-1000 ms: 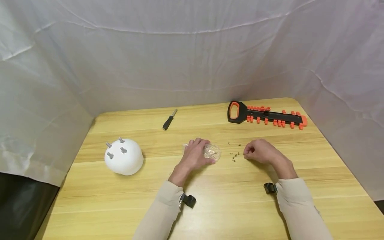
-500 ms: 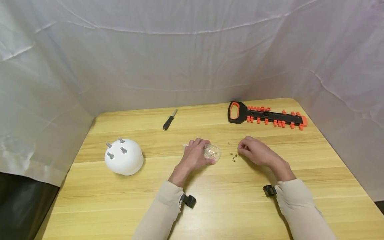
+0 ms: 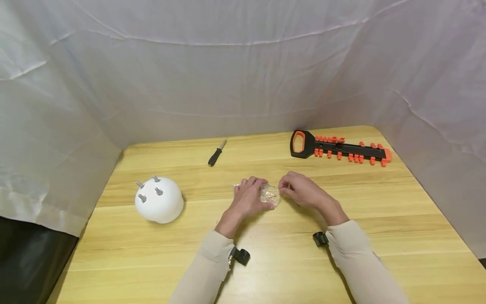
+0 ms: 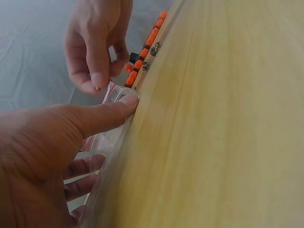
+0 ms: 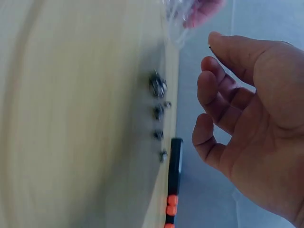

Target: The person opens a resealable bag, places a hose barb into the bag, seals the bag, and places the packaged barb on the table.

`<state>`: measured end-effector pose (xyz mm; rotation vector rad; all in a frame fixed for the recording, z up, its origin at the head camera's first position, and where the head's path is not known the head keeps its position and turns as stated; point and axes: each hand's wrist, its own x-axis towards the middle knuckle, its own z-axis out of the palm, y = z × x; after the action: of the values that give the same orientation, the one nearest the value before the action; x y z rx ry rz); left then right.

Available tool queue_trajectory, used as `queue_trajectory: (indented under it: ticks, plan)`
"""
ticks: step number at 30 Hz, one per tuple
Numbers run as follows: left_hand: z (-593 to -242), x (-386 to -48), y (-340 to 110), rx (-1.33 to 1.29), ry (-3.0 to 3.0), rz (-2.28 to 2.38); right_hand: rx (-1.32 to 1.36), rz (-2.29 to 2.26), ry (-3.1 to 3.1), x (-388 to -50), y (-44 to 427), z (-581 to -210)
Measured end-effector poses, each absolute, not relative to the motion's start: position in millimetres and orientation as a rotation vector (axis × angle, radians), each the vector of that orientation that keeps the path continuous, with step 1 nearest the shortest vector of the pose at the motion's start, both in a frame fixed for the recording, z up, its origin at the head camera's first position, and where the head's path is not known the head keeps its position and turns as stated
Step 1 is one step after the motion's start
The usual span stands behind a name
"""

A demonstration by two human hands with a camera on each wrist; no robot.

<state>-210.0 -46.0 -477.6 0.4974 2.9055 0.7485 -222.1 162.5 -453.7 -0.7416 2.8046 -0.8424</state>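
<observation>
My left hand point(image 3: 248, 197) grips a clear plastic bag point(image 3: 270, 195) on the table and holds its mouth apart. In the left wrist view the bag point(image 4: 111, 95) has a red stripe along its opening, and the thumb lies over its edge. A few small pieces show through the film. Right by that opening, my right hand point(image 3: 303, 192) pinches a tiny metal part point(image 4: 98, 88) between thumb and index finger; only its tip shows. Several small dark metal parts point(image 5: 157, 85) lie on the table near the right hand, blurred in the right wrist view.
A white rounded object point(image 3: 161, 202) with several grey posts on top stands at the left. Toward the back lies a screwdriver point(image 3: 215, 157) with a black handle. A black rack with orange clips point(image 3: 345, 148) lies at the back right. Grey cloth point(image 3: 243, 84) encloses the table.
My right hand has moved left from the loose metal parts to the bag's mouth, a tiny part pinched in it. The left hand keeps its grip on the bag.
</observation>
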Motion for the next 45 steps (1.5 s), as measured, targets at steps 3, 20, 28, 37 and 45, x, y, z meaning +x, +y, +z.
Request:
queue_trajectory:
  ticks: [3, 20, 28, 37, 45]
  plan:
    - [-478, -210, -45, 0.504, 2.909, 0.740, -0.771, -0.802, 2.790, -223, 156, -456]
    - [-479, -210, -44, 0.509, 2.911, 0.717, -0.745, -0.743, 2.761, -223, 158, -459]
    - [-480, -210, -45, 0.490, 2.907, 0.750, -0.605, -0.821, 2.753, -227, 190, -455]
    - [-481, -211, -46, 0.474, 2.903, 0.758, -0.526, -0.836, 2.800, -228, 220, -452]
    - [-480, -211, -45, 0.498, 2.913, 0.765, -0.468, -0.823, 2.806, -229, 235, -456]
